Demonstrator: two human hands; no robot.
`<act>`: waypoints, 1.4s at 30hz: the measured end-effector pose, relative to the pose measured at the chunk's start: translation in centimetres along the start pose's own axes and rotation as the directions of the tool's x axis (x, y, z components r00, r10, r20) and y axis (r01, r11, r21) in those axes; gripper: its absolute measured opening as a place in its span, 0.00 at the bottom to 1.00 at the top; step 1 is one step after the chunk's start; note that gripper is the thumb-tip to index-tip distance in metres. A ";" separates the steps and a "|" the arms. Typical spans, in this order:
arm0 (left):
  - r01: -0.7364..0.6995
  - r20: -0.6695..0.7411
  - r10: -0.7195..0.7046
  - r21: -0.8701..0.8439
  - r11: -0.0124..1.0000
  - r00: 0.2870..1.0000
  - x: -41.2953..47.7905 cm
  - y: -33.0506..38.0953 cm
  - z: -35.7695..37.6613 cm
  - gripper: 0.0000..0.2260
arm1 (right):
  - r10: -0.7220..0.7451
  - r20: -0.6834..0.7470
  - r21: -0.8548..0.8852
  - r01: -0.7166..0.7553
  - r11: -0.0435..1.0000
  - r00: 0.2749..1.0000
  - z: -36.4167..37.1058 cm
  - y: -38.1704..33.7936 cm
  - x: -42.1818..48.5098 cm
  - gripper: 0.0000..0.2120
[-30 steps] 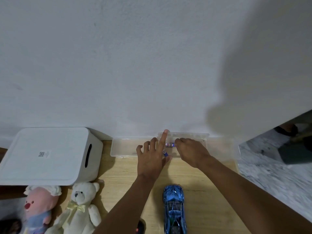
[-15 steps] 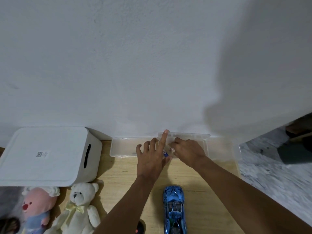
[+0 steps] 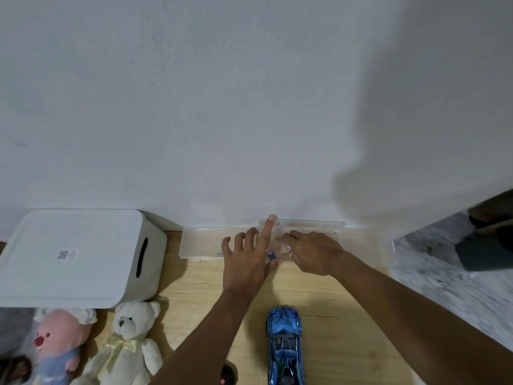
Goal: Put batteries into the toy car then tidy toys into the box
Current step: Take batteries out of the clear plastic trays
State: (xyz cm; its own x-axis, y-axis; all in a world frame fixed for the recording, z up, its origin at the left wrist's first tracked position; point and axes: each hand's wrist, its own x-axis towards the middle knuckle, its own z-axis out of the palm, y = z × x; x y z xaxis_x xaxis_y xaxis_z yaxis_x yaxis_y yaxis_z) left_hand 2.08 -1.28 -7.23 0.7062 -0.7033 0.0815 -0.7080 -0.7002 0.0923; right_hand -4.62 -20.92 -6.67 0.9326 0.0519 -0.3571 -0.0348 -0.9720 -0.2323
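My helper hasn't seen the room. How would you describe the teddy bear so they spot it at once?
Find the big white lidded box at the left. In front of its near right corner lies the teddy bear. Unlike the pink plush toy beside it, it is cream-white with a pale yellow bow.

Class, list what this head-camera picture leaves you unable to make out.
Head view:
1. Whether the right hand holds anything in the clear case: hidden by its curled fingers.
2. Label on the battery pinched by the left hand: too small.
3. Rear of the toy car: cut off by the bottom edge.
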 end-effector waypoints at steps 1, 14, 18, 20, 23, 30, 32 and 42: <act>-0.001 -0.001 0.001 0.000 1.000 1.000 0.0 0.0 0.0 0.48 | 0.025 -0.008 0.030 -0.025 0.999 1.000 0.0 0.1 -0.2 0.10; -0.005 0.024 0.004 0.029 1.000 1.000 0.1 0.0 -0.1 0.49 | 0.225 -0.086 0.115 -0.214 0.970 0.971 0.6 -1.3 0.9 0.19; -0.002 0.010 0.002 0.029 1.000 1.000 0.1 0.0 -0.1 0.49 | 0.221 -0.063 0.075 -0.216 0.973 0.973 -0.1 -1.1 1.2 0.22; -0.002 0.011 0.002 0.025 1.000 1.000 0.1 0.0 -0.1 0.49 | 0.229 -0.073 0.084 -0.223 0.971 0.971 -0.4 -1.1 1.3 0.24; -0.002 0.015 0.002 0.027 1.000 1.000 0.1 0.0 -0.2 0.49 | 0.246 -0.058 0.121 -0.238 0.964 0.968 -0.7 -1.3 1.5 0.24; -0.008 0.039 0.005 0.062 0.998 0.999 0.0 0.0 -0.4 0.47 | 0.181 0.046 0.106 -0.185 0.977 0.982 0.4 -2.0 1.6 0.12; -0.009 0.036 0.007 0.065 0.998 0.999 0.1 0.0 -0.5 0.47 | 0.210 0.031 0.134 -0.212 0.968 0.977 0.4 -1.8 1.9 0.15; -0.018 0.026 0.016 0.075 0.997 1.000 0.1 0.0 -0.5 0.47 | 0.337 0.012 0.266 -0.327 0.907 0.942 0.8 -2.3 2.9 0.13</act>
State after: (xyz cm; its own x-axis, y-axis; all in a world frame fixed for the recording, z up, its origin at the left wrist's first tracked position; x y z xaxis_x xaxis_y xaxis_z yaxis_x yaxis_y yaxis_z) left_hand 2.17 -1.34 -6.74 0.6941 -0.7175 0.0577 -0.7193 -0.6945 0.0161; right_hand -2.14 -18.39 -7.87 0.8621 -0.2755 -0.4253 -0.4326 -0.8372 -0.3345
